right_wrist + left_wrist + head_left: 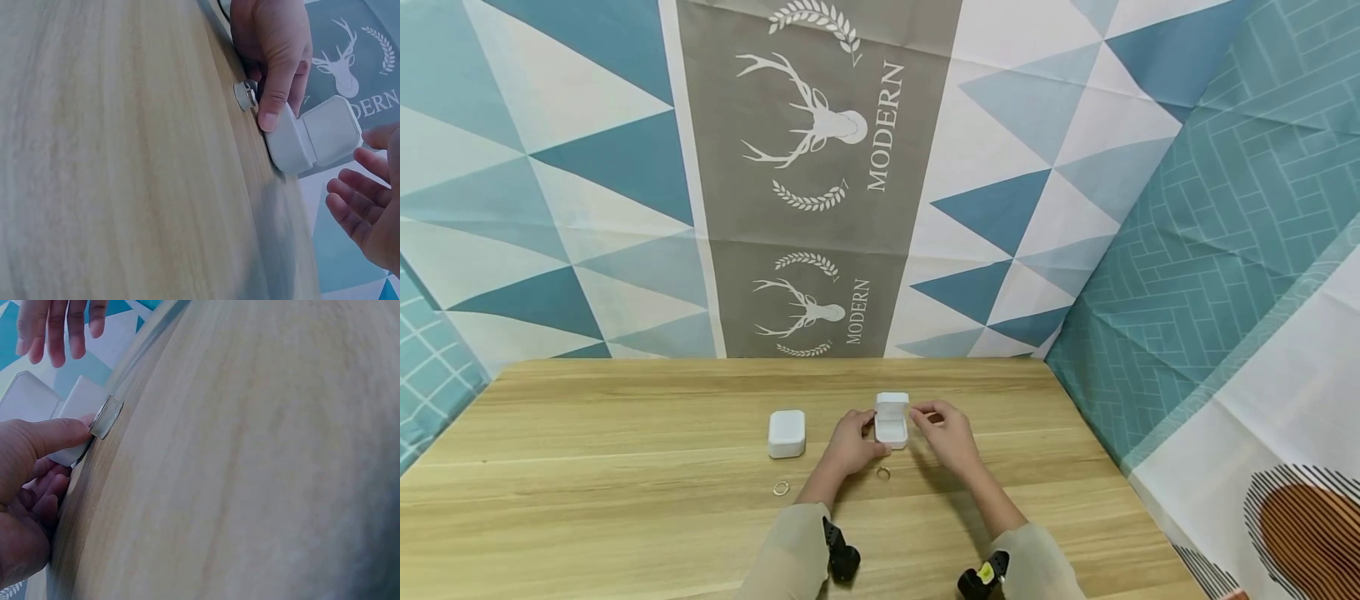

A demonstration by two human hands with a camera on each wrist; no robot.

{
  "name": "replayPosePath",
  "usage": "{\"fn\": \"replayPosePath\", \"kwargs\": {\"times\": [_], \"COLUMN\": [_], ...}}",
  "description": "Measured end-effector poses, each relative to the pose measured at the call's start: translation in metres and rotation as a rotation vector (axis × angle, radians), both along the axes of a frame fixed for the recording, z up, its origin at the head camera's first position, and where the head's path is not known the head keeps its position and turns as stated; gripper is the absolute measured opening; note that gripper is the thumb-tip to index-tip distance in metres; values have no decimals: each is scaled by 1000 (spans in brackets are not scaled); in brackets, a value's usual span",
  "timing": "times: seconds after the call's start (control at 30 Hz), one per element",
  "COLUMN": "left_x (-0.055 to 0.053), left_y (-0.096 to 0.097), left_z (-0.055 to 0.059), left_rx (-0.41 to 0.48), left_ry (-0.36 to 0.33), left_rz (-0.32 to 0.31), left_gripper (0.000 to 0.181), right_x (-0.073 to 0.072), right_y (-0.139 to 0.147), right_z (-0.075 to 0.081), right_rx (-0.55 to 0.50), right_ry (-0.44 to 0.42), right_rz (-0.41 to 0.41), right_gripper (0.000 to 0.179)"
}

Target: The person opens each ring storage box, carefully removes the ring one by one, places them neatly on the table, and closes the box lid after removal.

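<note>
A small white ring box (892, 431) stands on the table with its lid raised. My left hand (850, 446) holds it from the left, the thumb on its front and the other fingers at its side. On the right, my right hand (949, 435) has loosely bent fingers beside the raised lid (334, 132). One fingertip is at the lid's edge; whether it touches cannot be told. Just in front of the box, a gold-coloured ring (883, 472) stands on its edge near the left thumb.
To the left is a second white box (786, 434), closed. Another ring (782, 488) lies in front of it. Everything stands on a wood-grain table (625, 500), with a patterned cloth (805, 208) hanging behind its far edge.
</note>
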State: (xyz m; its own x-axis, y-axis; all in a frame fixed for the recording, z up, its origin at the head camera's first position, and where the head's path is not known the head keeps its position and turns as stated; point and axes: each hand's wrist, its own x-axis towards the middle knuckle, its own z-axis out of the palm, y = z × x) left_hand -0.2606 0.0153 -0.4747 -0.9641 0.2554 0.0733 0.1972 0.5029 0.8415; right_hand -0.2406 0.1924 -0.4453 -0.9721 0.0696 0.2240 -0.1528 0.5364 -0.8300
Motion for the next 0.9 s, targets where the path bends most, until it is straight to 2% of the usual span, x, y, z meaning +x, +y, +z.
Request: {"fn": "replayPosePath", "kwargs": {"times": [0.23,0.33,0.5,0.9], "left_x": [0,-1,-2,-1], "left_y": [0,0,-1,-1], "left_z": [0,-1,-2,1], "left_rx": [6,0,-14,-3], "left_ry": [2,9,13,3], "left_rz": [1,-1,3,2], "left_gripper": [69,69,68,69], "right_x": [-2,-4,-7,-16], "right_y": [-5,-7,-10,-18], "right_z": [3,5,7,3], "right_rx": [-80,-95,-113,-204], "right_ry": [-18,-3,-34,-44], "right_rz": [-11,-25,-58,-23], "right_gripper": [29,31,32,42]}}
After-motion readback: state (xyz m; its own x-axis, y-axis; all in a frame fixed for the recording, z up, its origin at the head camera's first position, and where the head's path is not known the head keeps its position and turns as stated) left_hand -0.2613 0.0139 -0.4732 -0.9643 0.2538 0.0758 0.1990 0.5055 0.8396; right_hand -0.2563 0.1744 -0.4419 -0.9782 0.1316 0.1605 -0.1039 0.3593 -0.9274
